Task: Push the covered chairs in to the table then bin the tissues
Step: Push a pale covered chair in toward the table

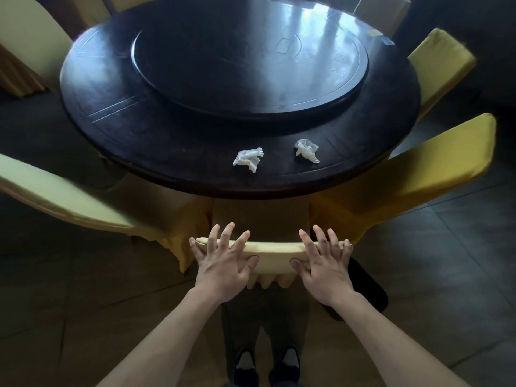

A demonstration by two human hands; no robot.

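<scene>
Chairs in yellow covers flank us, one at left (83, 208) and one at right (413, 174), close around the dark round table (173, 152) with its turntable (251, 68). Our left hand (223, 263) and right hand (324, 263) rest flat, fingers spread, on the near chair's padded back (279, 248). Two crumpled white tissues (248, 159) (307, 150) lie beyond, near the table's edge.

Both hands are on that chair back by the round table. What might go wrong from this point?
1. The left hand and right hand lie flat with spread fingers on the loose chair cover; the fabric could slip rather than move the chair.
2. The neighbouring chairs stand close on both sides, so their draped covers may snag.
3. A bump against the table might shake the two crumpled tissues near its edge onto the floor.
</scene>
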